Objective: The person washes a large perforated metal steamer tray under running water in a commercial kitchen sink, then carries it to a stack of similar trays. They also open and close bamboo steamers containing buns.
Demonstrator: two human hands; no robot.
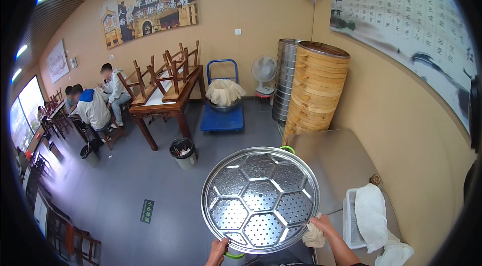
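Note:
A round stainless-steel steamer tray (260,200), pressed with hexagons and pierced with small holes, is held out before me, its wet surface facing me. My left hand (217,252) grips the near left rim, beside a green handle (234,256). At the near right rim, my right hand (322,225) has hold of the tray, with a cream cloth (314,236) bunched under its fingers. Another green handle (287,149) shows at the far rim. Whatever lies beneath the tray is mostly hidden.
Stacked bamboo steamers (320,85) and metal steamers (288,77) stand beyond a brown table (331,164). On it, white cloths (371,217) cover a plastic basket (350,224). A blue trolley (222,123), a bin (183,158) and a wooden table (165,107) stand ahead. Several people sit far left.

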